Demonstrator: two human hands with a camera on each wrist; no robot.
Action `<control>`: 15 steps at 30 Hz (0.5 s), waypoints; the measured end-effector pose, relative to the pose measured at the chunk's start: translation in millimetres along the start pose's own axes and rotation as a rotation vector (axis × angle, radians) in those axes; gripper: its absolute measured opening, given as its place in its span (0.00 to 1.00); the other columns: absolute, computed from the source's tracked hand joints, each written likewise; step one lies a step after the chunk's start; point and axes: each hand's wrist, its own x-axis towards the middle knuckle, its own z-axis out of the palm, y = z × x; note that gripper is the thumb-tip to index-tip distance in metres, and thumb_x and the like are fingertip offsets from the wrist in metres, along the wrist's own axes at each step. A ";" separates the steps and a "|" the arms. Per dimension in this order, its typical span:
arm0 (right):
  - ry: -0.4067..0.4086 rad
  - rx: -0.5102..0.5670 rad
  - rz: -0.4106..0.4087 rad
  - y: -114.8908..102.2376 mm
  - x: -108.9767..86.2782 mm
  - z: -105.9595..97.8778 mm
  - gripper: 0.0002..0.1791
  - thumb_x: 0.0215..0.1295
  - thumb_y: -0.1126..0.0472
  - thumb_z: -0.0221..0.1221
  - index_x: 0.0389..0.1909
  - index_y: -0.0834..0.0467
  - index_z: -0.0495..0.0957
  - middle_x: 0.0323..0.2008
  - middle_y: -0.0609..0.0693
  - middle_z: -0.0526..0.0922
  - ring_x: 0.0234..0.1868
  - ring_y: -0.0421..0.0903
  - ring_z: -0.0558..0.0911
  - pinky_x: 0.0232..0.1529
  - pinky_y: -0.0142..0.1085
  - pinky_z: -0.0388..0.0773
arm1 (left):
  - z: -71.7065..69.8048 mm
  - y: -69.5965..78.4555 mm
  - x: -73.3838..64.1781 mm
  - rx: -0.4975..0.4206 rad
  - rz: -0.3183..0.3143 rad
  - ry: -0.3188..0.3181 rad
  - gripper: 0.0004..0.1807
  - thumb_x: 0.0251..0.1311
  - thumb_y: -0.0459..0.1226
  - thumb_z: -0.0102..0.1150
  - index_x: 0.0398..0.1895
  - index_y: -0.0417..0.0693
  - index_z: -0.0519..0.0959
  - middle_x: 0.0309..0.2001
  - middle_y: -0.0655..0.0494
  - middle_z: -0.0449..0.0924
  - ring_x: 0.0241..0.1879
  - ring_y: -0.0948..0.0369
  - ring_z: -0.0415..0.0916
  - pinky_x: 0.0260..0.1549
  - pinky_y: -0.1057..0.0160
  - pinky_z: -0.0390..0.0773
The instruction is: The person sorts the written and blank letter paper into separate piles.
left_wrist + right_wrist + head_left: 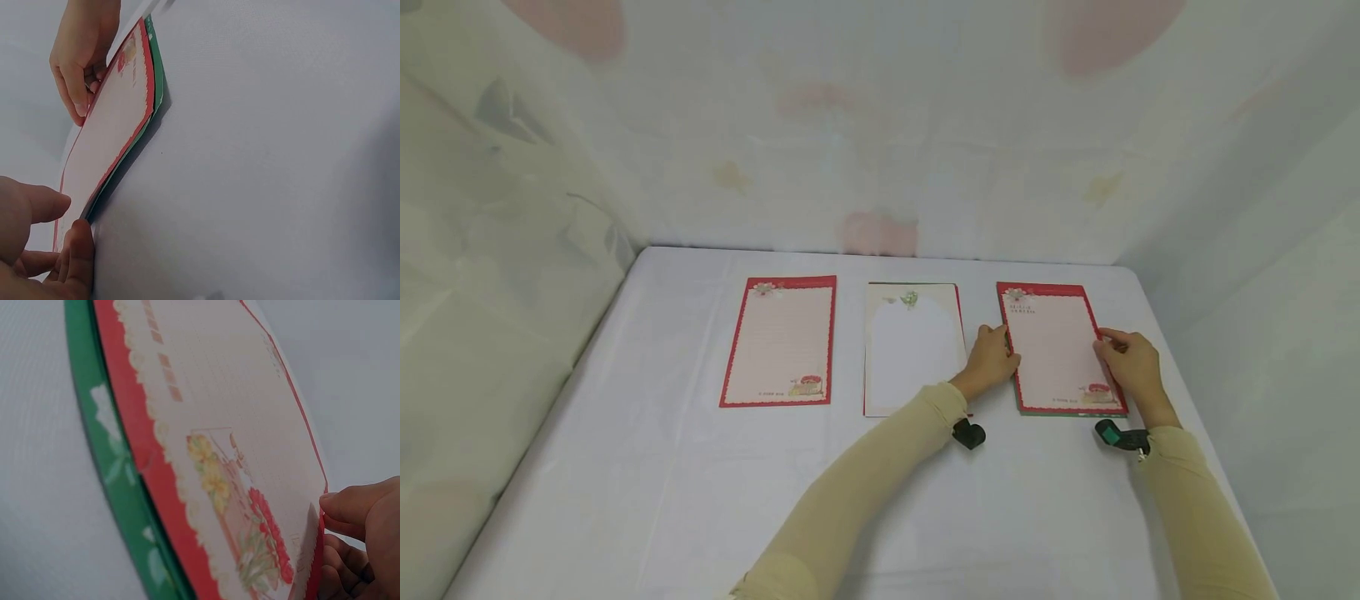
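A stack of letter paper (1052, 350) lies at the right of the table. Its top sheet has a red scalloped border, a flower at the upper left and a printed picture at the lower right. A green-edged sheet (103, 425) shows beneath it. My left hand (988, 360) holds the stack's left edge, with the thumb (50, 203) over the paper and the fingers at its side. Along the opposite edge, my right hand (1131, 367) pinches the paper, thumb on top and the other fingers curled below. In the left wrist view the paper bows slightly.
Mid-table lies a pale sheet (913, 358) with a green motif, red edges peeking out under it; my left forearm crosses its lower corner. Another red-bordered sheet (782, 342) lies to the left. A white cloth covers the table (700, 500), and patterned curtains surround it.
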 end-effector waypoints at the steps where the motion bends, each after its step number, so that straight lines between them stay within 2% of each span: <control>1: 0.001 -0.001 -0.001 -0.1 -0.1 -0.1 0.25 0.73 0.55 0.52 0.63 0.66 0.74 0.43 0.65 0.74 0.41 0.53 0.70 0.35 0.35 0.66 | -0.3 0.1 0.0 -0.003 -0.001 -0.002 0.31 0.65 0.38 0.60 0.68 0.35 0.68 0.52 0.45 0.73 0.46 0.62 0.69 0.37 0.74 0.70; 7: 0.001 -0.001 -0.002 -0.9 -0.9 -0.6 0.25 0.73 0.54 0.52 0.63 0.66 0.74 0.43 0.65 0.75 0.41 0.52 0.71 0.34 0.33 0.66 | -1.6 0.4 -1.2 -0.055 -0.012 -0.014 0.31 0.65 0.38 0.60 0.69 0.35 0.67 0.53 0.45 0.71 0.39 0.65 0.67 0.34 0.75 0.69; 15: -0.019 0.008 -0.002 -2.1 -2.0 -2.8 0.26 0.73 0.54 0.52 0.64 0.66 0.73 0.44 0.66 0.74 0.42 0.54 0.71 0.34 0.31 0.67 | -4.7 4.8 -3.8 -0.045 -0.046 -0.023 0.29 0.65 0.39 0.60 0.67 0.36 0.69 0.52 0.46 0.72 0.41 0.64 0.67 0.36 0.74 0.71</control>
